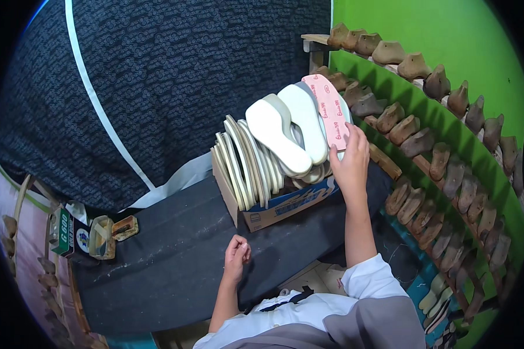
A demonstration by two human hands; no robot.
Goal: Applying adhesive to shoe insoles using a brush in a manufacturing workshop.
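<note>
Right hand, half-spread, seemingly pinched the pink sole; loosely piled soles risked spilling. Left hand, at seven o'clock, curled empty.

The counter is covered with dark sheet material, marked by pale scuffs. A blue-and-brown cardboard box is set upon it; a yellowish tub is positioned near the left end.

Around us, a shoemaking workshop; shoe lasts on wall racks; stacked soles on a dark worktable's box
</note>
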